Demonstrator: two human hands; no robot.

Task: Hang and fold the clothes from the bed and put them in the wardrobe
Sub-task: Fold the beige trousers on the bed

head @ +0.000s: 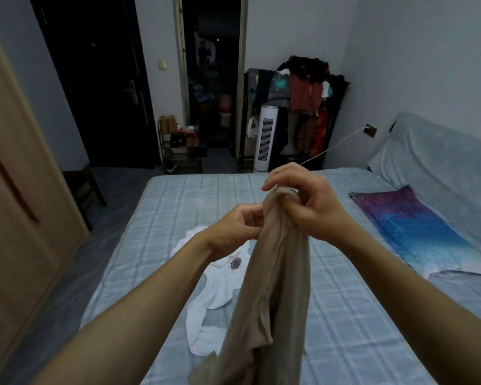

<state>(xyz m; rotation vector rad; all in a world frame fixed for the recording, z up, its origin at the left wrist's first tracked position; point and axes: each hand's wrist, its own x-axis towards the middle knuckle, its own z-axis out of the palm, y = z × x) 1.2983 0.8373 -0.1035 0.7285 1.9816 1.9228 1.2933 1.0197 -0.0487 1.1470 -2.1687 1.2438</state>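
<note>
Both hands, left [235, 232] and right [303, 198], grip the bunched tights [272, 273] over the bed [345, 315]; sheer fabric could snag or slip.

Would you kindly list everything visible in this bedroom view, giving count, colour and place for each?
beige garment: one, beige, held up over the bed.
white garment: one, white, lying crumpled on the bed.
bed: one, pale blue checked cover, centre.
patterned cloth: one, purple and blue, bed's right side.
wardrobe: one, light wood, left edge.
door: one, dark, far left wall.
shoe rack: one, dark, beside the doorway.
clothes rack: one, dark, loaded with clothes, far right corner.
tower fan: one, white, beside the clothes rack.
left grip: one, bare hand, pinches the beige garment.
right grip: one, bare hand, clasps the beige garment's top.
</note>
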